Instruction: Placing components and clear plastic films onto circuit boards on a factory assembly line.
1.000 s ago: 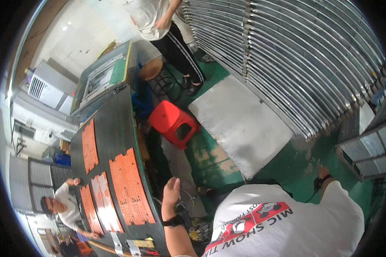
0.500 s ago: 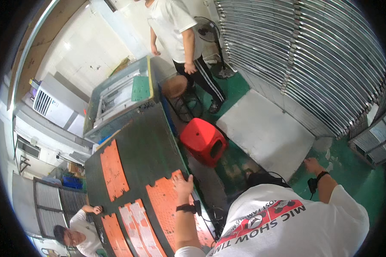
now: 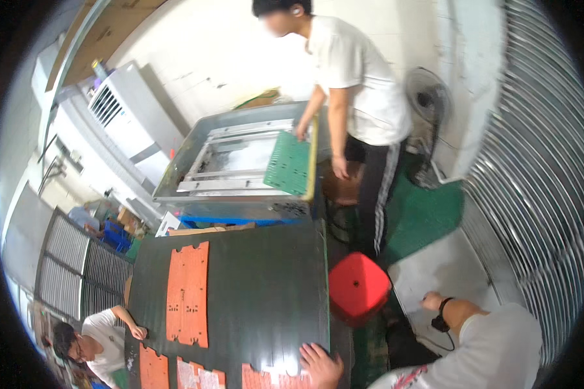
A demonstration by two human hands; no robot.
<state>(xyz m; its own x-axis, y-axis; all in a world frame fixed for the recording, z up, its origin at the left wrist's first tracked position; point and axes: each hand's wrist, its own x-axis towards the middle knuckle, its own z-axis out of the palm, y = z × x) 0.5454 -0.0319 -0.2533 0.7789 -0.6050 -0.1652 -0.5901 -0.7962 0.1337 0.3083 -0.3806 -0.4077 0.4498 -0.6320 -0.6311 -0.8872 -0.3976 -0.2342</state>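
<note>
Several orange panels lie laid out on the bench, none lifted; your left hand rests beside one, fingers apart; your right hand's fingers I cannot judge.

The left grip lay palm down, its fingers spread and pointing up and leftward, its wrist out of view below. The right forearm reached leftward, bare, and the right grip hung well apart, its fingers too small to read.
</note>
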